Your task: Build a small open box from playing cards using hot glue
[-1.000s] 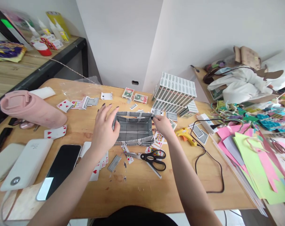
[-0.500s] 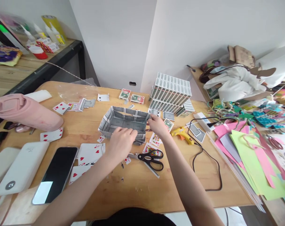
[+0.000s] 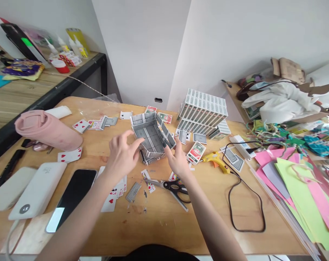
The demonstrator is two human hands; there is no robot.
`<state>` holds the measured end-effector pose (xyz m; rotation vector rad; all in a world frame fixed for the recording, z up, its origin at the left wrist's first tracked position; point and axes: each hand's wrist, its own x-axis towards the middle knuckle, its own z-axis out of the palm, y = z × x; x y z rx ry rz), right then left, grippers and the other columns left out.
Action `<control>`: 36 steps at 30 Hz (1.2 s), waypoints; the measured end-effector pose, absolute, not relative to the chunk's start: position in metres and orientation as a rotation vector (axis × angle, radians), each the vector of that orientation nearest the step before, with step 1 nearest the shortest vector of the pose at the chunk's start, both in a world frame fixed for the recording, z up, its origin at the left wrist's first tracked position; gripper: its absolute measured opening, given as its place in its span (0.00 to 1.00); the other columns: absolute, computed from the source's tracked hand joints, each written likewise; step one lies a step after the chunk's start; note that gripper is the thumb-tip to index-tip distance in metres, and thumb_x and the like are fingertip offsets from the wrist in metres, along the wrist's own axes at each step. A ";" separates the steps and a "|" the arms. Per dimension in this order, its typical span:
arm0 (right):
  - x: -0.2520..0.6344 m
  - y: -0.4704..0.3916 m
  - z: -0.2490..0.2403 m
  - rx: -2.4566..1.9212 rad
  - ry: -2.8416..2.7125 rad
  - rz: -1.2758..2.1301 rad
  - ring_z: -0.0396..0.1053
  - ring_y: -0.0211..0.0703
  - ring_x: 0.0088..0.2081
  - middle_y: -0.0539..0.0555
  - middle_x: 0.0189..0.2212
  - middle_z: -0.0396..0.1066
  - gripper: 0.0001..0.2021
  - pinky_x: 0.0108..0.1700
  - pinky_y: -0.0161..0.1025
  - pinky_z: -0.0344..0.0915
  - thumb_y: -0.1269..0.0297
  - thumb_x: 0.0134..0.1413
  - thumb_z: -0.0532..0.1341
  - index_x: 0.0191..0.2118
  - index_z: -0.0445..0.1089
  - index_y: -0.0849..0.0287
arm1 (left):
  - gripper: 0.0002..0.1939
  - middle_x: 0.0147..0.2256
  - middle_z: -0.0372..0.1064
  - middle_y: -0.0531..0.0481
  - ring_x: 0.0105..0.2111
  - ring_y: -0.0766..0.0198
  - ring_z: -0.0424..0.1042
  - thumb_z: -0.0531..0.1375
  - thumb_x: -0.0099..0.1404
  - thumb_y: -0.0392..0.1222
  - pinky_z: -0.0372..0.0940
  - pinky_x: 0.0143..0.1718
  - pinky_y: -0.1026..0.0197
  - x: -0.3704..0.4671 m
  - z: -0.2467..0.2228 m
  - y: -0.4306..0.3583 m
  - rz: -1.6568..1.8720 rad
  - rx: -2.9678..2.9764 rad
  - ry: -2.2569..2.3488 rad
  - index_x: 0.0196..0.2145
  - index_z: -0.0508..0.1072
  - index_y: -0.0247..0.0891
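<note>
A tray-like open box made of grey-backed playing cards (image 3: pixel 150 135) is turned and tilted above the table in the middle of the view. My right hand (image 3: pixel 178 159) pinches its right wall, thumb on the near side and fingers behind. At the box's left, my left hand (image 3: pixel 123 154) has thumb and fingers apart, close to the left wall; whether the tips touch it I cannot tell. Black-handled scissors (image 3: pixel 175 186) lie in front of the box, beside a cut card strip (image 3: pixel 133 192) and a picture card (image 3: pixel 148 181). Part of a card pile (image 3: pixel 110 203) shows beneath my left forearm.
Stacked card packs (image 3: pixel 204 108) stand behind at the right. A yellow glue gun (image 3: pixel 216 161) with a looping black cable lies right of a card pack (image 3: pixel 196 152). A phone (image 3: pixel 72 199), white power bank (image 3: pixel 39 190) and pink tumbler (image 3: pixel 49 130) occupy the left.
The box has been turned and raised at an angle. My left hand has moved from its front wall to the left and opened; my right hand still grips the right side.
</note>
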<state>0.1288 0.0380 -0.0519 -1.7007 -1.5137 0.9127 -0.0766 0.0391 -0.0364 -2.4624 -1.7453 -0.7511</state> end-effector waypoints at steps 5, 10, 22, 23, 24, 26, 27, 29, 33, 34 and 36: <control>0.128 0.036 -0.059 -1.660 -1.649 0.637 0.57 0.55 0.60 0.68 0.58 0.59 0.30 0.58 0.53 0.56 0.56 0.58 0.53 0.63 0.49 0.64 | 0.39 0.47 0.50 0.43 0.46 0.54 0.63 0.63 0.56 0.39 0.66 0.45 0.49 -0.067 -0.056 0.005 -0.953 -2.687 -2.046 0.62 0.50 0.48; 0.132 0.040 -0.051 -1.444 -1.966 0.297 0.49 0.53 0.63 0.61 0.57 0.61 0.19 0.63 0.58 0.48 0.65 0.60 0.51 0.57 0.61 0.58 | 0.31 0.44 0.57 0.47 0.44 0.56 0.66 0.60 0.60 0.34 0.66 0.44 0.52 -0.067 -0.063 0.016 -0.999 -2.739 -1.972 0.57 0.53 0.48; 0.152 0.057 -0.038 -1.107 -2.514 0.392 0.55 0.55 0.61 0.58 0.47 0.71 0.05 0.61 0.56 0.50 0.66 0.53 0.63 0.35 0.69 0.59 | 0.16 0.43 0.53 0.44 0.42 0.52 0.61 0.68 0.48 0.35 0.65 0.40 0.52 -0.069 -0.029 0.051 -0.469 -2.775 -1.490 0.34 0.67 0.37; 0.150 0.057 -0.038 -1.138 -2.546 0.365 0.59 0.53 0.58 0.58 0.44 0.72 0.04 0.58 0.54 0.53 0.67 0.53 0.63 0.35 0.70 0.60 | 0.15 0.43 0.54 0.43 0.42 0.52 0.60 0.67 0.48 0.34 0.64 0.41 0.51 -0.069 -0.026 0.054 -0.441 -2.786 -1.434 0.33 0.68 0.36; 0.147 0.058 -0.038 -1.184 -2.576 0.339 0.63 0.52 0.53 0.58 0.41 0.73 0.04 0.55 0.51 0.57 0.66 0.53 0.63 0.35 0.69 0.60 | 0.14 0.43 0.55 0.43 0.42 0.52 0.59 0.67 0.48 0.32 0.64 0.41 0.51 -0.069 -0.024 0.056 -0.419 -2.802 -1.386 0.32 0.68 0.36; 0.141 0.058 -0.038 -1.293 -2.624 0.272 0.67 0.49 0.45 0.57 0.35 0.73 0.04 0.47 0.46 0.60 0.65 0.54 0.62 0.32 0.69 0.60 | 0.12 0.43 0.59 0.43 0.41 0.54 0.58 0.66 0.48 0.32 0.63 0.41 0.52 -0.069 -0.020 0.060 -0.388 -2.857 -1.309 0.30 0.68 0.35; 0.138 0.058 -0.038 -1.341 -2.638 0.237 0.67 0.49 0.42 0.56 0.33 0.73 0.05 0.44 0.45 0.60 0.64 0.55 0.62 0.31 0.69 0.60 | 0.11 0.42 0.61 0.44 0.40 0.54 0.58 0.66 0.48 0.31 0.62 0.41 0.52 -0.069 -0.019 0.062 -0.376 -2.893 -1.279 0.29 0.68 0.35; 0.134 0.058 -0.038 -1.399 -2.644 0.180 0.66 0.48 0.41 0.55 0.32 0.72 0.06 0.41 0.43 0.58 0.64 0.55 0.62 0.30 0.68 0.59 | 0.10 0.40 0.65 0.46 0.39 0.56 0.57 0.66 0.48 0.31 0.61 0.40 0.54 -0.070 -0.019 0.065 -0.378 -2.963 -1.239 0.27 0.68 0.35; 0.130 0.056 -0.038 -1.426 -2.646 0.156 0.65 0.47 0.39 0.54 0.31 0.72 0.06 0.38 0.41 0.56 0.64 0.57 0.60 0.31 0.67 0.59 | 0.08 0.37 0.68 0.48 0.39 0.56 0.57 0.66 0.49 0.29 0.59 0.39 0.55 -0.072 -0.023 0.070 -0.444 -3.032 -1.245 0.26 0.70 0.36; 0.129 0.056 -0.037 -1.427 -2.650 0.158 0.65 0.47 0.39 0.54 0.31 0.72 0.06 0.38 0.41 0.55 0.64 0.57 0.60 0.31 0.66 0.59 | 0.08 0.36 0.69 0.48 0.39 0.56 0.57 0.66 0.49 0.29 0.58 0.38 0.55 -0.073 -0.025 0.071 -0.454 -3.039 -1.251 0.26 0.70 0.36; 0.129 0.056 -0.037 -1.435 -2.653 0.163 0.64 0.47 0.40 0.54 0.31 0.72 0.07 0.38 0.41 0.55 0.63 0.57 0.60 0.30 0.66 0.59 | 0.08 0.34 0.69 0.48 0.38 0.57 0.57 0.66 0.48 0.29 0.57 0.37 0.55 -0.073 -0.027 0.071 -0.462 -3.043 -1.263 0.25 0.71 0.36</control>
